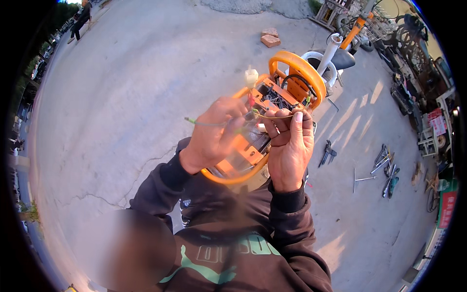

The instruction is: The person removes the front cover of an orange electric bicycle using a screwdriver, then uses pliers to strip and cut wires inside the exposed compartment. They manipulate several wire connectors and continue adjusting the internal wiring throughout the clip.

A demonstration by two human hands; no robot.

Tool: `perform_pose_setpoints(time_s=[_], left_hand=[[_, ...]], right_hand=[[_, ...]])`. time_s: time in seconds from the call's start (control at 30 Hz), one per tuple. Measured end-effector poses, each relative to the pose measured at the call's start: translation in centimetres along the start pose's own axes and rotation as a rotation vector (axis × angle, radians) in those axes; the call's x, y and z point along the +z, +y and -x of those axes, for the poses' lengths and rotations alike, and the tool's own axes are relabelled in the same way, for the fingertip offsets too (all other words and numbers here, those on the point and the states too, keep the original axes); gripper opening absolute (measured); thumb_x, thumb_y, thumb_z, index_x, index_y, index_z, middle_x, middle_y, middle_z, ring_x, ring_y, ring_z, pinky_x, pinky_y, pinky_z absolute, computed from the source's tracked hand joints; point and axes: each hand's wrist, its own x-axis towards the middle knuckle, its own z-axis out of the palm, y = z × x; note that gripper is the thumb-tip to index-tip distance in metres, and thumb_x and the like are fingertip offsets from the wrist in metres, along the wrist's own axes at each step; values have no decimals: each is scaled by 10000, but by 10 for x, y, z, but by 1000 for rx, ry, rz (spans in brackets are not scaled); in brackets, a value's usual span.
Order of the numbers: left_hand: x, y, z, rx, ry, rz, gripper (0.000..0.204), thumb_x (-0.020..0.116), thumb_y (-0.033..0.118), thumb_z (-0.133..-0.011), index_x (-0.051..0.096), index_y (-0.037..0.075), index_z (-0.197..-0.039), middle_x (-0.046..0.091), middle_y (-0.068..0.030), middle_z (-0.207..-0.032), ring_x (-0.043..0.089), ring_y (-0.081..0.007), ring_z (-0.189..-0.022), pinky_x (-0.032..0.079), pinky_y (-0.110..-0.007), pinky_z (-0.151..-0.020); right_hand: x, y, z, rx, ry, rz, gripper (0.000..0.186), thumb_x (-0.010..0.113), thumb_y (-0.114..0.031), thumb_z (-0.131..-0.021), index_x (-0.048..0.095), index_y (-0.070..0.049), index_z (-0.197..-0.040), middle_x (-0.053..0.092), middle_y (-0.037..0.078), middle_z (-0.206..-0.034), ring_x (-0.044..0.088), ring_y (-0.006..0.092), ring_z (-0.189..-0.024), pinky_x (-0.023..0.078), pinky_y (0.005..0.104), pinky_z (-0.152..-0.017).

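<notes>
My left hand (211,131) is curled and motion-blurred beside a thin blue wire with a green end (189,120); whether it grips the wire, I cannot tell. My right hand (288,151) is closed, pinching a thin yellowish wire (270,117) between thumb and fingers. Both hands are over an orange tubular vehicle frame (318,80) holding orange plates (248,151) and tangled grey wires (277,101). A translucent white connector (251,76) stands above red and green leads between my hands.
Hex keys (328,153), a T-handle wrench (365,178) and several other tools (391,180) lie right. Two bricks (270,40) are beyond the frame, near a white tube (331,51). Scrap parts (404,97) line the right edge; a person (80,22) is at upper left.
</notes>
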Motion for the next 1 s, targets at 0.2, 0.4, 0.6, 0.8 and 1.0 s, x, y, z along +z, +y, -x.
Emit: perform_pose_setpoints(time_s=[0.2,0.4,0.6,0.8,1.0], left_hand=[[-6,-1,-6,-265,34,316,417,392,349,-1135,589,5,-1008,658,-147,-1086,648,-236,-1074,494,-395,-1008],[-25,-12,-17,-234,-273,763,531,269,513,-1127,458,122,-820,709,-162,-972,650,-316,-1096,448,-476,-1061],[-33,6,-25,6,-324,193,514,578,477,-1015,554,37,-1278,609,-191,-1307,600,-360,-1221,424,-524,-1102],[-9,4,-21,546,-402,-503,265,752,257,-926,629,87,-1089,631,-113,-1240,651,-303,-1087,530,-415,-826],[-28,18,-27,-44,-582,299,573,275,490,-1132,377,138,-692,647,-53,-664,695,-308,-941,441,-400,-859]], right_hand=[[27,15,-13,-94,-219,-5,163,493,-197,-1115,552,-75,-1206,608,41,-899,609,181,-877,534,380,-920],[12,-13,-51,252,-326,-92,160,447,-180,-1108,565,-75,-1134,346,-46,-703,384,83,-611,459,309,-665],[23,-20,-47,226,-263,-60,137,498,-204,-1095,565,-85,-1100,377,-50,-732,426,88,-629,457,301,-676],[32,-6,-34,268,-84,-208,140,523,-241,-1092,577,-112,-1078,420,-50,-773,441,84,-690,479,310,-715],[21,-28,-43,332,-348,-2,161,443,-218,-1120,516,-75,-1119,493,-2,-767,477,129,-614,482,331,-729]])
